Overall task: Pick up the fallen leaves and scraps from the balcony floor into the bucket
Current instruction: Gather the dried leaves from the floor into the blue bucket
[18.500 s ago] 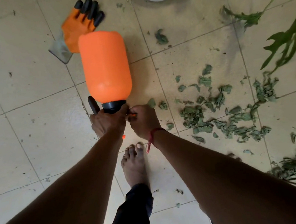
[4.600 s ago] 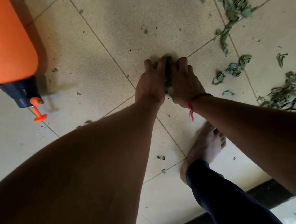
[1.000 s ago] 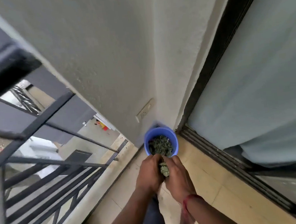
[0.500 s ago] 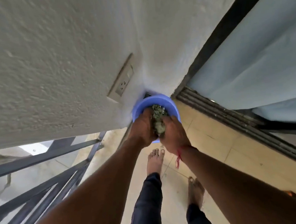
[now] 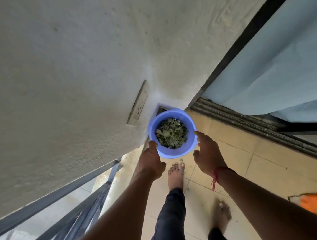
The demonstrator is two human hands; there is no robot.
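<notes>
The bucket [image 5: 173, 153] stands on the floor [image 5: 235, 162] in the corner, right against the wall [image 5: 71, 70], below and to the right of a socket [image 5: 137, 104]. Leaves [image 5: 171, 133] lie inside it in a loose green heap that covers the bottom.

The left hand [image 5: 151, 162] is at the bucket's left rim and the right hand [image 5: 207, 152] at its right rim, both with fingers loosely spread and nothing in them. Whether the fingertips touch the plastic or hover just off it I cannot tell.

One small scrap [image 5: 181, 160] lies on the floor just in front of the bucket, between it and the bare toes. An orange glove [image 5: 312, 202] lies well away to the bucket's right, nearer the person. The door track [image 5: 251, 122] runs off to the bucket's right and the railing [image 5: 56, 213] to its left.

Judging by the look of them, the leaves are light, soft and crumbly — they will slip through a one-handed pinch, so a pile is best pressed between two cupped palms and carried low. The lone scrap needs only a fingertip pinch. The bucket seems thin, stiff plastic and light even with this load — if it is to be moved, opposite sides of the rim are the natural hold; no handle shows.
</notes>
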